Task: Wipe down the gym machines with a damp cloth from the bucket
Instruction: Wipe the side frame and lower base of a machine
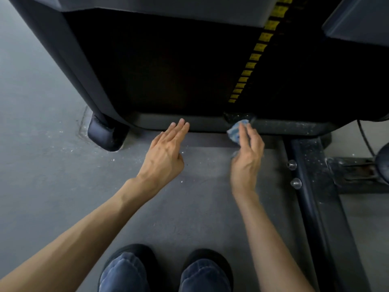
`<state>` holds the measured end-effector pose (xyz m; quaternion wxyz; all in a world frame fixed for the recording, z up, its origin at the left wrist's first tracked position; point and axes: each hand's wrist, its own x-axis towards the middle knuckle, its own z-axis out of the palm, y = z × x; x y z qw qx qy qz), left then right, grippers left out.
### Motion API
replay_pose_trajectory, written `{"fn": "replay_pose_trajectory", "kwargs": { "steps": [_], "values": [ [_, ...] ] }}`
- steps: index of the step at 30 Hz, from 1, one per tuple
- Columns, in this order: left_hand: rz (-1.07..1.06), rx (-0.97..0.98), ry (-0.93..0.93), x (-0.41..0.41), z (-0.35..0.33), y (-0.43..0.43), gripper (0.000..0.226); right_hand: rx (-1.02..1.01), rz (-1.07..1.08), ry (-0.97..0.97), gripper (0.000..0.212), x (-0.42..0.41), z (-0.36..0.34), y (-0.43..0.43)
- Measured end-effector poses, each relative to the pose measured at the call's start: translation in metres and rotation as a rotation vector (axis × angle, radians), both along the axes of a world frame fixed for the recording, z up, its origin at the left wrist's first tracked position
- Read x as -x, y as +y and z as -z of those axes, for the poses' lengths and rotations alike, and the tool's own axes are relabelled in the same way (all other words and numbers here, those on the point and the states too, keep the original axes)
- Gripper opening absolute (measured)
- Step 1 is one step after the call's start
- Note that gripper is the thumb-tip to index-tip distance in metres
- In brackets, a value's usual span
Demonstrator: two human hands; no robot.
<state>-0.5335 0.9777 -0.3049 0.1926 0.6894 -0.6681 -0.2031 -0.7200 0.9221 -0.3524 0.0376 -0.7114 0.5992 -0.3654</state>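
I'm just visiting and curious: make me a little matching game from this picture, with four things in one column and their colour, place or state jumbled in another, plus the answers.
Things
1. left hand
2. right hand
3. weight labels
4. machine foot

Descriptions
A. yellow, in a slanting row
B. holds the blue cloth at the dusty base rail
C. black, standing on the grey floor
D. fingers straight, holding nothing

Pairs: 1-D, 2-B, 3-A, 4-C
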Motion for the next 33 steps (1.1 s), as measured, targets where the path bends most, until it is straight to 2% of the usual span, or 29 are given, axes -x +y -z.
{"fn": "replay_pose_trajectory", "kwargs": {
  "steps": [2, 4, 6, 7, 9, 11, 12, 14, 17, 19, 23, 25, 28, 30, 33],
  "values": [
    [-0.034, -0.006, 0.005, 0.006, 0.001, -0.001, 0.078, -0.072, 0.1, -0.066, 0.064, -0.011, -0.008, -0.003],
    [-0.024, 0.003, -0.018, 0.016, 0.0, -0.001, 0.078, -0.039, -0.029, 0.029, 0.054, -0.022, -0.013, -0.009],
    [0.026, 0.02, -0.039, 0.022, 0.0, -0.003, 0.079, 0.023, -0.182, 0.145, 0.054, -0.018, -0.012, -0.018],
    [0.05, 0.02, -0.052, 0.024, 0.0, -0.004, 0.079, 0.052, -0.188, 0.201, 0.052, -0.009, -0.012, -0.023],
    [0.074, 0.007, -0.079, 0.023, 0.0, -0.007, 0.079, 0.051, -0.052, 0.256, 0.06, 0.012, -0.012, -0.03],
    [0.073, -0.001, -0.099, 0.022, -0.001, -0.009, 0.078, -0.014, 0.121, 0.202, 0.076, 0.005, -0.015, -0.029],
    [0.07, -0.003, -0.109, 0.022, -0.002, -0.01, 0.077, -0.034, 0.149, 0.175, 0.077, -0.007, -0.016, -0.028],
    [0.066, 0.0, -0.118, 0.023, -0.003, -0.012, 0.076, -0.053, 0.067, 0.142, 0.074, -0.027, -0.02, -0.03],
    [0.088, -0.001, -0.104, 0.019, -0.005, -0.014, 0.076, 0.003, -0.1, 0.235, 0.07, -0.006, -0.021, -0.037],
    [0.096, -0.006, -0.095, 0.015, -0.004, -0.015, 0.077, 0.023, -0.067, 0.277, 0.07, 0.021, -0.021, -0.041],
    [0.034, -0.014, -0.045, 0.022, -0.003, -0.017, 0.075, -0.051, 0.088, 0.12, 0.06, -0.008, -0.028, -0.042],
    [0.019, -0.021, -0.054, 0.026, -0.005, -0.016, 0.073, -0.092, -0.007, 0.091, 0.058, -0.026, -0.028, -0.038],
    [0.03, -0.032, -0.073, 0.023, -0.006, -0.016, 0.073, -0.019, -0.172, 0.192, 0.054, -0.002, -0.023, -0.035],
    [0.046, -0.044, -0.077, 0.02, -0.006, -0.018, 0.072, 0.011, -0.111, 0.218, 0.055, 0.016, -0.021, -0.039],
    [0.034, -0.059, -0.099, 0.023, -0.007, -0.019, 0.071, -0.031, 0.115, 0.084, 0.06, -0.005, -0.022, -0.043]
  ]
}}
